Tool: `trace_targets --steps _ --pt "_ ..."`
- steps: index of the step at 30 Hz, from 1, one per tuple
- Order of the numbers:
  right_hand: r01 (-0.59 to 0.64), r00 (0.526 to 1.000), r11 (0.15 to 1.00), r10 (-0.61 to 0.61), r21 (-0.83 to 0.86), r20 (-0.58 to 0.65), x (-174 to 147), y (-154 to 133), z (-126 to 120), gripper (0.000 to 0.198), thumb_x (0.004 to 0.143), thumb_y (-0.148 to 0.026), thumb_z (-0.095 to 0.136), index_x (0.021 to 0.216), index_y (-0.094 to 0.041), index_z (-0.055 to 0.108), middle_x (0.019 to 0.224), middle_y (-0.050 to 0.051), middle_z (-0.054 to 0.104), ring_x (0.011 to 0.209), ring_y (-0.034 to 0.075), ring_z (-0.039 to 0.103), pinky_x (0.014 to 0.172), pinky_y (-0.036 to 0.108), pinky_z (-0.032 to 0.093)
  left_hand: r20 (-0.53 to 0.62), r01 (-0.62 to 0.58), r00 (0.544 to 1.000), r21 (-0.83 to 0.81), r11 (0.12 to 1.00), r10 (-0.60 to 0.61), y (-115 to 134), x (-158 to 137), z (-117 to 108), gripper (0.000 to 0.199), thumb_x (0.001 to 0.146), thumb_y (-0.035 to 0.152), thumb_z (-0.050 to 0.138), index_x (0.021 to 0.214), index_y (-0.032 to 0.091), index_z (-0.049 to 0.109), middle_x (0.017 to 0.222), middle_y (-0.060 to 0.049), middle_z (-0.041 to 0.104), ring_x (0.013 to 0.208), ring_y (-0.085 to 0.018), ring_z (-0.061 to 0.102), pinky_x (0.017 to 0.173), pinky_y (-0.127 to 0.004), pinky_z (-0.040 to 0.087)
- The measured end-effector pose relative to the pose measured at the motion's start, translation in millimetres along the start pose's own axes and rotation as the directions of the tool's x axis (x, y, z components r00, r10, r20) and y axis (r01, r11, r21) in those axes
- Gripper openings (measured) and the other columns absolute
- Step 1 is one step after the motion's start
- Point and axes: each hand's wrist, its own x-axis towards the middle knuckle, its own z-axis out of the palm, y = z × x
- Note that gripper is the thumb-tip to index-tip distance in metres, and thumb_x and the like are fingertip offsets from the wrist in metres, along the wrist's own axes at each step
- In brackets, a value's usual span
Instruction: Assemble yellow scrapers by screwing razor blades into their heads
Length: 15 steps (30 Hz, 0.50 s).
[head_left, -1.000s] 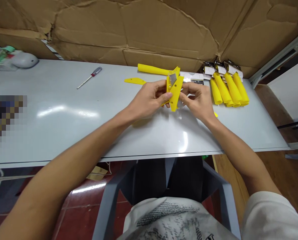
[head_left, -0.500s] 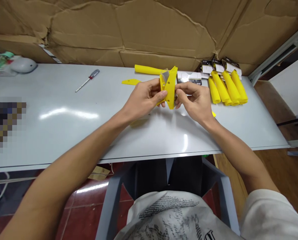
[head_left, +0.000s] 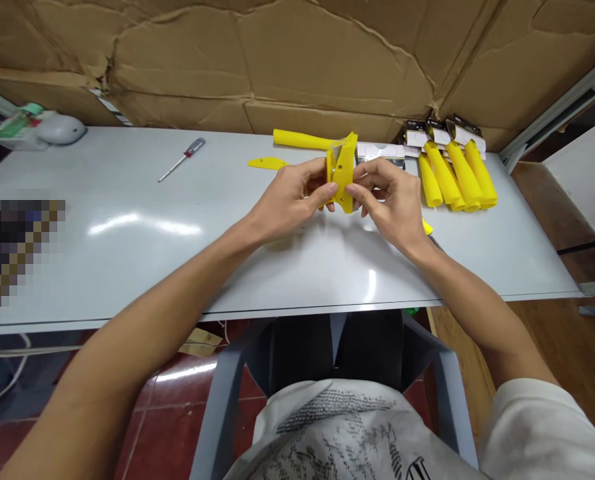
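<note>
Above the table, my left hand (head_left: 297, 198) grips a yellow plastic part (head_left: 346, 170) with small holes, its thumb pressed on the near face. The part looks made of two plates set apart, with a clear or greyish piece partly visible between them at the top. My right hand (head_left: 390, 200) is closed at the part's right edge, thumb on the lower face and fingers behind it. What the hidden fingertips touch behind the part cannot be seen. A flat pointed yellow piece (head_left: 266, 163) lies just left of my left hand, and a yellow tube handle (head_left: 302, 139) lies behind.
Several yellow tubes with printed cards (head_left: 454, 173) are bunched at the back right. A screwdriver (head_left: 182, 160) lies left of centre. A printed box (head_left: 381, 153) sits behind my right hand, and a yellow-tipped item (head_left: 427, 227) beside my right wrist. Cardboard (head_left: 297, 60) walls the back.
My right thumb has moved onto the lower face of the yellow part. The part has turned slightly in my hands. The view has shifted a little.
</note>
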Motion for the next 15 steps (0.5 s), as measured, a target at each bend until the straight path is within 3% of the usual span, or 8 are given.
trace_targets --steps 6,11,15 --pt "-0.042 0.999 0.997 0.042 -0.062 -0.006 3.6 1.2 -0.1 0.064 0.099 -0.089 0.091 0.114 -0.03 0.071 0.078 -0.004 0.077 0.063 0.018 0.067 0.069 0.039 0.064 0.075 -0.002 0.997 0.061 0.998 -0.003 6.6 0.4 -3.3 0.057 0.109 0.084 0.088 0.118 0.028 0.09 0.119 -0.008 0.089 0.098 -0.024 0.084 0.083 -0.037 0.075" --pt "-0.032 0.999 0.992 0.032 -0.12 0.0 7.2 -1.5 -2.7 0.067 0.097 -0.087 0.094 0.131 -0.031 0.08 0.082 -0.003 0.081 0.07 0.019 0.069 0.075 0.04 0.066 0.012 -0.025 1.0 0.071 0.997 0.024 6.0 0.9 -2.3 0.057 0.112 0.084 0.084 0.113 0.027 0.089 0.108 -0.007 0.088 0.087 -0.022 0.083 0.078 -0.038 0.074" --pt "0.005 0.999 0.991 0.0 -0.133 0.041 12.9 -1.6 -9.3 0.058 0.1 -0.084 0.091 0.111 -0.028 0.086 0.086 0.001 0.082 0.077 0.019 0.073 0.077 0.038 0.066 0.004 0.002 1.0 0.032 0.999 -0.003 5.6 2.0 -4.1 0.056 0.107 0.084 0.091 0.114 0.028 0.089 0.116 -0.008 0.092 0.094 -0.025 0.087 0.083 -0.041 0.08"
